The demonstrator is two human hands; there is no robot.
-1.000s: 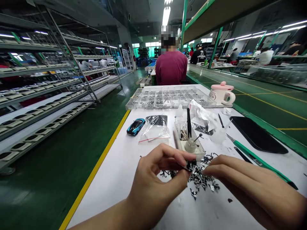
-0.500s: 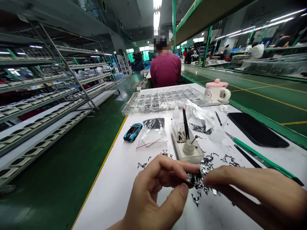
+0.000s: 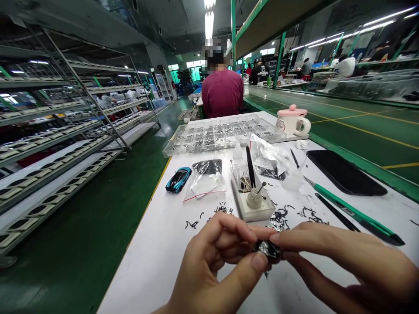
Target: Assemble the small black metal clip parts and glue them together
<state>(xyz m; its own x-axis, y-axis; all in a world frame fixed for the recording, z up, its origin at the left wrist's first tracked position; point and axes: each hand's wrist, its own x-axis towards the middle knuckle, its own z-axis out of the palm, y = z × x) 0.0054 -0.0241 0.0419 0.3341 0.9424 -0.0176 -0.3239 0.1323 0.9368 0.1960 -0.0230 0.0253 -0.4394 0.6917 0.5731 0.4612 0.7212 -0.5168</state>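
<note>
A small glossy black-and-silver part (image 3: 267, 248) is pinched between the thumb and fingers of my left hand (image 3: 209, 266) above the white tabletop. My right hand (image 3: 347, 257) has its fingertips closed on the right end of the same part; whether they also hold a smaller piece is hidden. Just behind the fingers lies a scattered pile of small black and silver pieces (image 3: 278, 218), partly covered by my hands. More curved black pieces (image 3: 193, 224) are spread to the left.
Beyond the hands stand a tool holder (image 3: 258, 213) with a small bottle and black tweezers (image 3: 250, 168). A green craft knife (image 3: 353, 211) and black tray (image 3: 347, 172) lie right; a blue toy car (image 3: 178, 179), plastic bag (image 3: 206, 179), compartment box (image 3: 170, 150) and mug (image 3: 288, 124) sit farther back.
My right hand has moved left from the loose pieces to the part in my left hand, and its fingertips now touch it. The view has shifted slightly.
</note>
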